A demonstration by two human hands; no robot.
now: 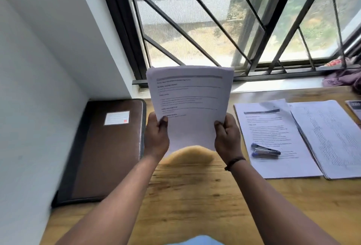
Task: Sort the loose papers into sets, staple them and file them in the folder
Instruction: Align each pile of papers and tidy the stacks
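Observation:
I hold a set of printed white papers upright above the wooden desk. My left hand grips its lower left edge and my right hand its lower right edge. A closed brown folder with a white label lies flat at the left, against the wall. To the right lie two stacks of printed papers, one near and one further right. A blue and silver stapler rests on the nearer stack.
A white wall bounds the desk on the left. A barred window and its sill run along the back. A crumpled purple cloth sits on the sill at far right. A dark booklet lies at the right edge.

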